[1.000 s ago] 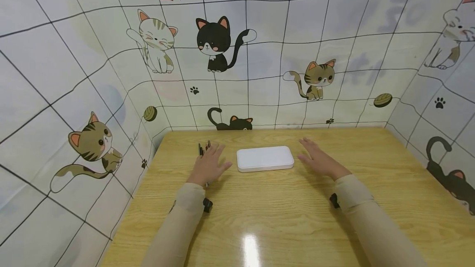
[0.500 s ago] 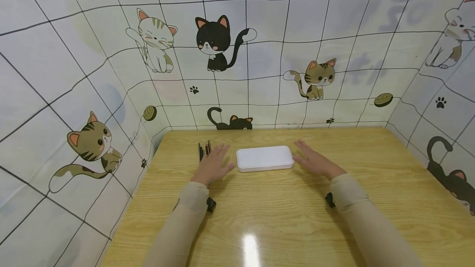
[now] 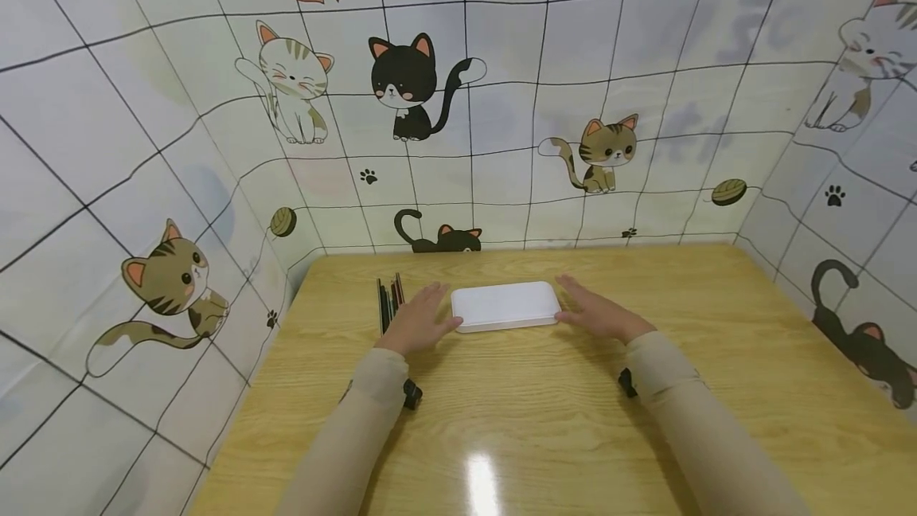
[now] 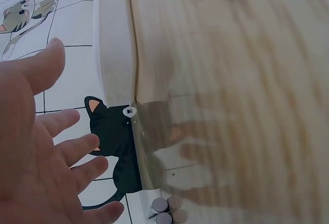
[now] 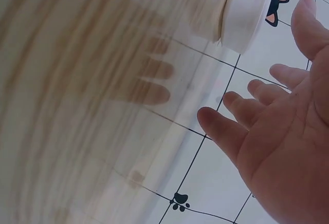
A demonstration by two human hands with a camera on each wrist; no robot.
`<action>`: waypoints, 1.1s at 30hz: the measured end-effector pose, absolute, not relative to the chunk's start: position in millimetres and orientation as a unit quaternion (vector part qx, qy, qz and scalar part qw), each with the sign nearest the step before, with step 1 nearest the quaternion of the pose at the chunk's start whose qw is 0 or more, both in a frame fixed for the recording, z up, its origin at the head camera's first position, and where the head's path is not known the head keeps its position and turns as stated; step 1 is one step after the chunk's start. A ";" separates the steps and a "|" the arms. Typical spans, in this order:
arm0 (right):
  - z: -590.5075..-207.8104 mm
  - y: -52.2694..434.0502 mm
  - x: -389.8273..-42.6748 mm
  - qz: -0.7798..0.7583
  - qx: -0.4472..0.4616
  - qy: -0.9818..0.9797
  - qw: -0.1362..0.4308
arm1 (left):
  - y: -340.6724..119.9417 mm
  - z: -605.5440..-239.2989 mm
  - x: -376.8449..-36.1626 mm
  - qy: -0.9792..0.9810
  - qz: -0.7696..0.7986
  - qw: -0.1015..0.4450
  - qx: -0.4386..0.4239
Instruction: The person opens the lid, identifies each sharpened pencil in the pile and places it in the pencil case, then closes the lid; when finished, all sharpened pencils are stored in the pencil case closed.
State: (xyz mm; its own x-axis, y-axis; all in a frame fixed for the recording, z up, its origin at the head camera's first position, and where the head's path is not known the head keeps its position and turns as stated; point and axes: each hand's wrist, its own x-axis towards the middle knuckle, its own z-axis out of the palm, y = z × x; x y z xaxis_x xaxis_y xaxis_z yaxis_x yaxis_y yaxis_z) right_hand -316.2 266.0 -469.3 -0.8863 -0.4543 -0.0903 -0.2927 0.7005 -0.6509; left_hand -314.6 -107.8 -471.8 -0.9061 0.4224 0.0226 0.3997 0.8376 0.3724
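Observation:
A flat white rectangular case with rounded corners lies on the wooden table. My left hand is at its left end, thumb close to the near corner; the left wrist view shows the case's side beyond the spread fingers. At the right end is my right hand, palm facing inward, fingers extended. In the right wrist view this hand is beside the case's end. Whether either hand touches the case I cannot tell. Neither holds anything. Several dark, thin pencil-like sticks lie left of my left hand, partly hidden by it.
The glossy wooden table reflects a light near its front. A cloth wall printed with cats and grid lines stands behind the table and on both sides. Round ends of sticks show low in the left wrist view.
Both hands have moved inward towards the white case, the left one to the right and the right one to the left. More of the sticks shows now. The case stays in place.

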 end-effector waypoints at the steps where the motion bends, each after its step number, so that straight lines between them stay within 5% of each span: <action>1: -469.2 265.3 -316.5 -0.328 -0.204 0.914 0.125 | -107.3 -471.2 -314.5 0.957 0.192 0.032 0.216; 33: -475.2 244.8 -332.8 -0.297 -0.219 0.919 0.137 | -93.4 -478.4 -328.8 0.954 0.197 0.085 0.207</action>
